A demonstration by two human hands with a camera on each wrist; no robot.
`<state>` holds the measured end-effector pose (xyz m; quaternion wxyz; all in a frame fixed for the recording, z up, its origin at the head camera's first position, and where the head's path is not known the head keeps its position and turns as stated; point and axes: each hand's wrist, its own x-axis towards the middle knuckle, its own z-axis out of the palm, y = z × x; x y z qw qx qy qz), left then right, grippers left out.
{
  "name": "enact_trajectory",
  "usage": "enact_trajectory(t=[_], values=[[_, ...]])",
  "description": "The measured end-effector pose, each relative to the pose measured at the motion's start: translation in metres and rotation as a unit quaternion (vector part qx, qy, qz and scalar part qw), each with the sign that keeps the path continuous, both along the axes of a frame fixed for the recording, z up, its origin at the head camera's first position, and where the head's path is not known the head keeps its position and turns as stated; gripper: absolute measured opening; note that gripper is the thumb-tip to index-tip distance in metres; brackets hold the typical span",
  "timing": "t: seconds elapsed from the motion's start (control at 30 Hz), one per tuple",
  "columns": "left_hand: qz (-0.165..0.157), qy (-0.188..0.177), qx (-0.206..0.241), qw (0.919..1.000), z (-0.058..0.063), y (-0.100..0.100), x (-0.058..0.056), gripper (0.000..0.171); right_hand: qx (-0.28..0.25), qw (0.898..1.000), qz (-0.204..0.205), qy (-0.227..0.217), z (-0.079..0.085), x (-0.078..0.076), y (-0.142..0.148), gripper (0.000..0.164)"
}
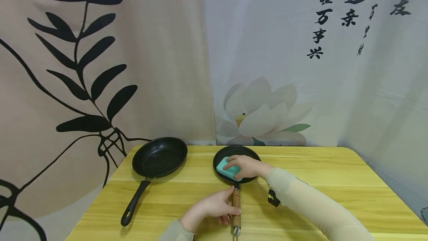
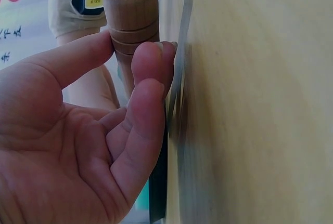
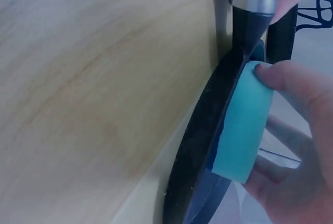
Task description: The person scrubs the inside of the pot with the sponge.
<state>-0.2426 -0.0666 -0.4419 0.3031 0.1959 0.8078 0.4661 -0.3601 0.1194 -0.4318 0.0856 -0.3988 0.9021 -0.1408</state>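
Observation:
A small black frying pan with a wooden handle lies on the table, its handle toward me. My left hand holds that handle from the left; in the left wrist view, thumb and fingers pinch the brown wood near its metal hanging ring. Inside the pan, my right hand grips a teal sponge and rests it against the pan's bottom. The right wrist view shows the thumb and fingers around the sponge, which stands within the dark rim.
A larger black frying pan with a black handle sits on the left of the yellow wooden table. Behind the table hangs a printed curtain. A dark strap device is on the right wrist.

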Motion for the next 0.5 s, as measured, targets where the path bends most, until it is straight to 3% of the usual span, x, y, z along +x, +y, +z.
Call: enact_trajectory(t=[0.5], values=[[0.006, -0.003, 0.006, 1.0, 0.0, 0.001, 0.001, 0.083, -0.018, 1.0, -0.01, 0.004, -0.006, -0.011, -0.004, 0.046]])
